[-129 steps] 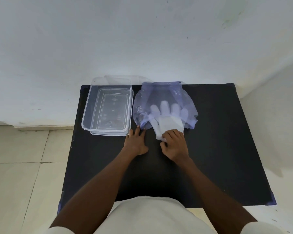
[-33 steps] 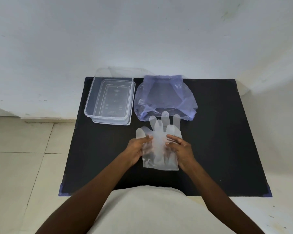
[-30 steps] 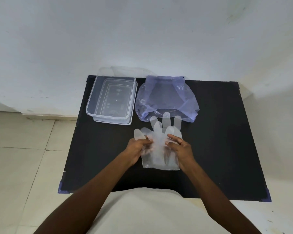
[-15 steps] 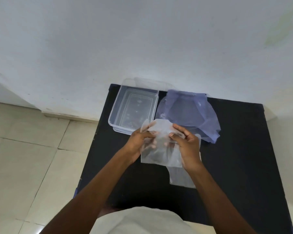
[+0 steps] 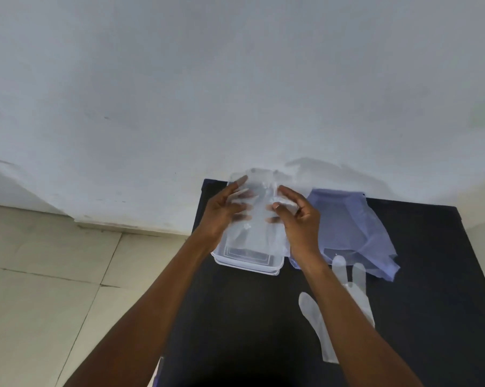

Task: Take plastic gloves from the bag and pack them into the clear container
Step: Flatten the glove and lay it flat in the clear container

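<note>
Both hands hold one thin clear plastic glove (image 5: 256, 213) spread over the clear container (image 5: 244, 261) at the table's back left. My left hand (image 5: 221, 212) pinches its left side, my right hand (image 5: 298, 219) its right side. The glove hangs into or just above the container; I cannot tell whether it touches the bottom. A second clear glove (image 5: 316, 325) lies flat on the black table, partly hidden under my right forearm. The bluish plastic bag (image 5: 347, 233) lies crumpled to the right of the container.
The black table (image 5: 249, 317) stands against a white wall (image 5: 235, 79). Its left edge drops to a pale tiled floor (image 5: 54, 289). The container's lid sits under it.
My hands lifted one glove off the table and carried it back and left over the container. A second glove stayed on the table. My head moved forward and turned left.
</note>
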